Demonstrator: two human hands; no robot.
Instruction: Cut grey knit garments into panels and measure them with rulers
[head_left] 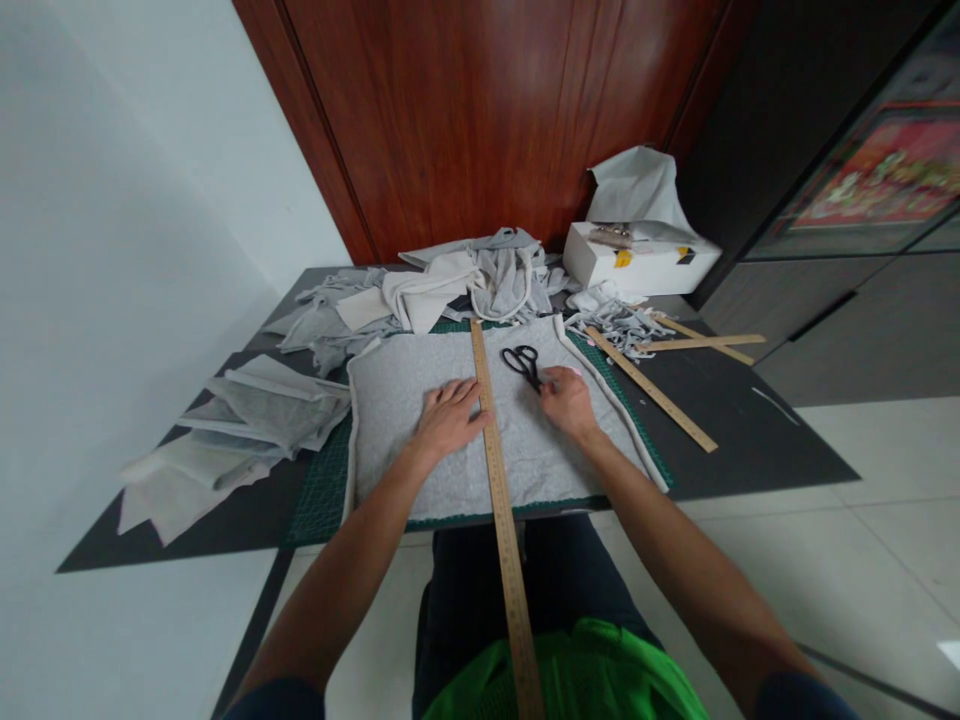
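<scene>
A light grey piece of fabric (405, 400) with rolled side edges lies over a green cutting mat (322, 490). Across its middle runs a long wooden ruler (499, 480), reaching past the table's front edge toward my body. My left hand (450, 415) rests flat on the fabric, its fingers apart and fingertips and thumb against the ruler. Right of the ruler lie black-handled scissors (523, 362), handles pointing away from me. My right hand (568, 402) has its fingers curled at the blade end, hiding the tips. A small pink spot shows behind that hand.
Folded grey cloths (277, 400) lie on the left of the dark table (780, 450). A heap of fabric (450, 285) lines the back. At right are a white box (637, 265), cloth scraps (619, 325) and several wooden rulers, one (652, 390) beside the mat.
</scene>
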